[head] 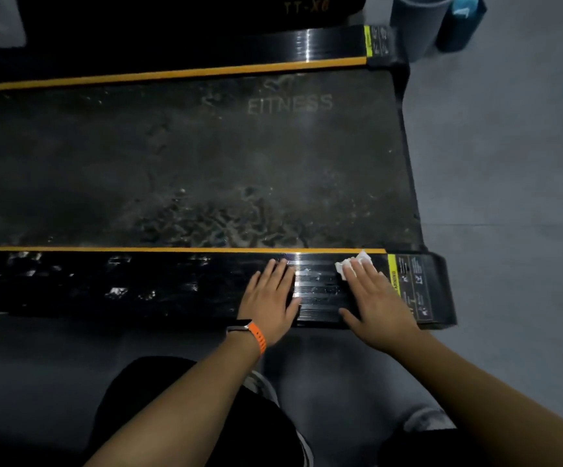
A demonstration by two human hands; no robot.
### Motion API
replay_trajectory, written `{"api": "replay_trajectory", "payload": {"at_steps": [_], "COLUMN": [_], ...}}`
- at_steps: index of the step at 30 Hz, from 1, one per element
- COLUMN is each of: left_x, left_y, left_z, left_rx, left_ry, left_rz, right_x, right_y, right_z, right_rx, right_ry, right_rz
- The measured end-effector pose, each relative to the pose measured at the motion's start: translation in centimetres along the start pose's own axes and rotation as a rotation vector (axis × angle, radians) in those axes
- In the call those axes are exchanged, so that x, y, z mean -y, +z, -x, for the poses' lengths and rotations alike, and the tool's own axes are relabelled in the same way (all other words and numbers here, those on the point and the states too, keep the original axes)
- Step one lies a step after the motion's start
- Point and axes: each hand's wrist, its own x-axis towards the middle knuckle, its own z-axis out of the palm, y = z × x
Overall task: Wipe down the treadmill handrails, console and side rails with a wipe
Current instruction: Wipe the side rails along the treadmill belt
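1. Grey floor point(509, 163) all round, dim light, and the treadmill lies crosswise in front of me, its dusty belt point(172, 163) just beyond my fingertips.
2. My right hand point(374, 298) lies flat, fingers straight, pressing the white wipe point(346, 266) onto the near side rail point(138, 284). The wipe pokes out past the fingertips and to their left.
3. My left hand point(271, 298) sits just left of the right one, palm down on the ribbed rail, fingers straight, holding nothing. An orange-strapped watch point(246, 328) is on that wrist.
4. By my judgement the step in hand is the near side rail, at its end. Pale smudges show well off to the left of my left hand, so most of this rail looks undone.
5. The next move calls for firm, flat pressure and a sweep leftward along the ribs, with the left hand lifting clear first. The far side rail point(273, 42) lies beyond the belt; handrails and console are out of view.
6. As for writing, the warning label point(411, 288) touching my right hand's outer edge reads "WARNING" on its yellow strip, with the rest too small to read. "FITNESS" is on the belt ahead, and "TT-X6" is on the dark housing furthest from me.
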Motion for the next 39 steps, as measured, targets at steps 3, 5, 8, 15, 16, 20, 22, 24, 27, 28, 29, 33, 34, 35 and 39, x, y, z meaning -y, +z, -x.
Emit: {"api": "replay_trajectory", "payload": {"at_steps": [3, 5, 8, 15, 16, 20, 22, 24, 27, 28, 29, 33, 34, 35, 39], "left_x": [1.6, 2.3, 2.7, 2.8, 2.8, 2.8, 2.8, 2.8, 2.8, 2.8, 2.8, 2.7, 2.8, 2.8, 2.7], "left_y": [3.4, 4.6, 5.4, 5.1, 4.9, 5.2, 5.3, 5.4, 5.3, 5.3, 5.3, 5.3, 5.3, 5.4, 5.5], "left_z": [-1.2, -1.6, -2.1, -3.0, -3.1, -3.0, -3.1, -3.1, -3.1, -3.1, -3.0, -3.0, -3.0, -3.0, -3.1], "left_rx": [-0.092, -0.178, -0.255, -0.236, -0.236, -0.267, -0.281, -0.305, -0.315, -0.317, -0.316, -0.326, -0.330, -0.333, -0.347], "left_ry": [0.037, 0.075, 0.098, 0.172, 0.179, 0.193, 0.197, 0.199, 0.205, 0.204, 0.203, 0.205, 0.208, 0.209, 0.209], "left_rz": [-0.041, -0.059, -0.062, -0.094, -0.084, -0.090, -0.090, -0.094, -0.096, -0.099, -0.099, -0.096, -0.100, -0.104, -0.096], "right_x": [-0.3, -0.2, 0.1, -0.6, -1.0, -1.6, -1.3, -0.5, -0.7, -1.5, -2.4, -3.2, -2.3, -1.7, -2.8], "right_y": [3.6, 4.8, 5.2, 5.3, 5.1, 4.9, 5.2, 5.8, 5.6, 5.3, 5.0, 5.1, 5.3, 5.5, 5.1], "right_z": [-0.8, -0.9, -0.9, 0.6, 0.6, -1.0, -2.2, -3.1, -3.5, -3.4, -3.2, -3.0, -3.3, -3.6, -3.3], "right_rx": [-0.017, -0.090, -0.143, -0.108, -0.105, -0.153, -0.196, -0.228, -0.197, -0.185, -0.189, -0.258, -0.255, -0.247, -0.216], "right_ry": [0.066, 0.084, 0.099, 0.187, 0.213, 0.290, 0.339, 0.354, 0.242, 0.216, 0.218, 0.348, 0.321, 0.268, 0.198], "right_rz": [0.032, 0.036, 0.029, 0.144, 0.140, 0.114, 0.074, 0.057, 0.117, 0.139, 0.143, 0.051, 0.048, 0.057, 0.097]}}
